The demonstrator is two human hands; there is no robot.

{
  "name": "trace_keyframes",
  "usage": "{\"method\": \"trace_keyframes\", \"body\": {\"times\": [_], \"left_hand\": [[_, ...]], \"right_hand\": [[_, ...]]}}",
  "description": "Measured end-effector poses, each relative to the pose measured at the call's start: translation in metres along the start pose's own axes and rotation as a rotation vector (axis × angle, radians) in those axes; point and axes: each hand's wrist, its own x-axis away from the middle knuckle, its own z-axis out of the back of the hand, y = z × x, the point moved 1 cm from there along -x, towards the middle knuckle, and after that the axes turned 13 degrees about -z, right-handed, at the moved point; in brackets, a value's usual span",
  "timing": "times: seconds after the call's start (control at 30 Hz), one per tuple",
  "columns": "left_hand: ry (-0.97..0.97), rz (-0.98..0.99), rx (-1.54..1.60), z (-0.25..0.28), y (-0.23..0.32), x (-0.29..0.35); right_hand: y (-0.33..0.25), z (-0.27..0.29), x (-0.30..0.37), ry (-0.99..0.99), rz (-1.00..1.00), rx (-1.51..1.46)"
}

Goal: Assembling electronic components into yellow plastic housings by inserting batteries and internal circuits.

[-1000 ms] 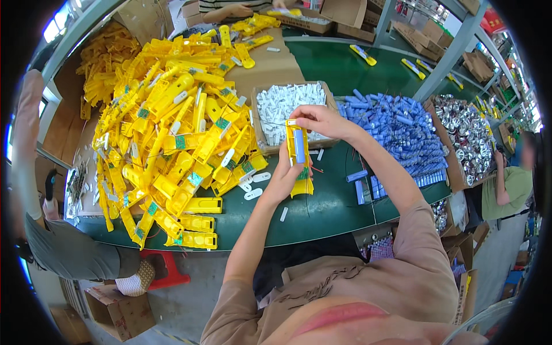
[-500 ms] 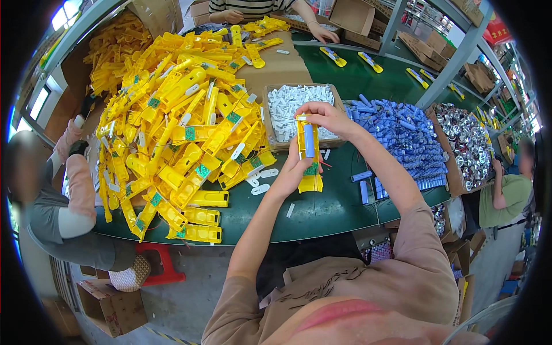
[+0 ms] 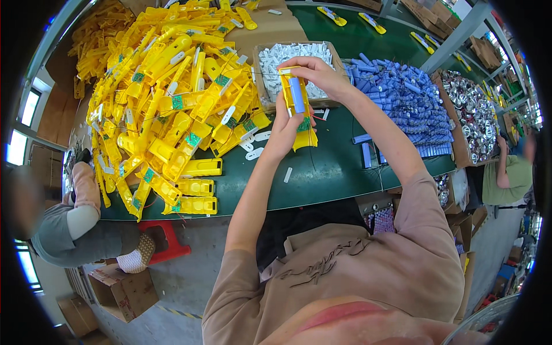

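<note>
Upright between my hands, over the near side of a cardboard box of small white plastic pieces, is a long yellow plastic housing. A blue cylindrical battery lies in its channel, and a green circuit board with thin wires shows below it. My left hand wraps the housing's middle, thumb beside the battery's lower end. At the top end, my right hand closes its fingers on the housing near a small white piece; its fingertips partly hide that end.
A big heap of yellow housings fills the left. To the right lie stacked blue batteries and a box of shiny metal parts. Finished-looking yellow pieces rest on the green belt. People sit at left and right.
The view has shifted, so the table sits higher in the picture. My hands keep hold of the housing, which looks slightly more tilted. The far person's hands are out of view.
</note>
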Motion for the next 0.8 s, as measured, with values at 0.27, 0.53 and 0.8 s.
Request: {"method": "trace_keyframes", "body": {"times": [0.27, 0.53, 0.8], "left_hand": [[0.077, -0.074, -0.053, 0.002, -0.001, 0.004], [0.049, -0.076, -0.133, 0.0, -0.013, 0.0], [0.023, -0.026, -0.12, -0.026, -0.011, -0.014]], "right_hand": [[0.003, -0.01, 0.017, -0.09, 0.025, -0.053], [0.019, -0.017, 0.026, 0.016, 0.158, 0.086], [0.002, 0.005, 0.052, -0.072, -0.003, -0.047]]}}
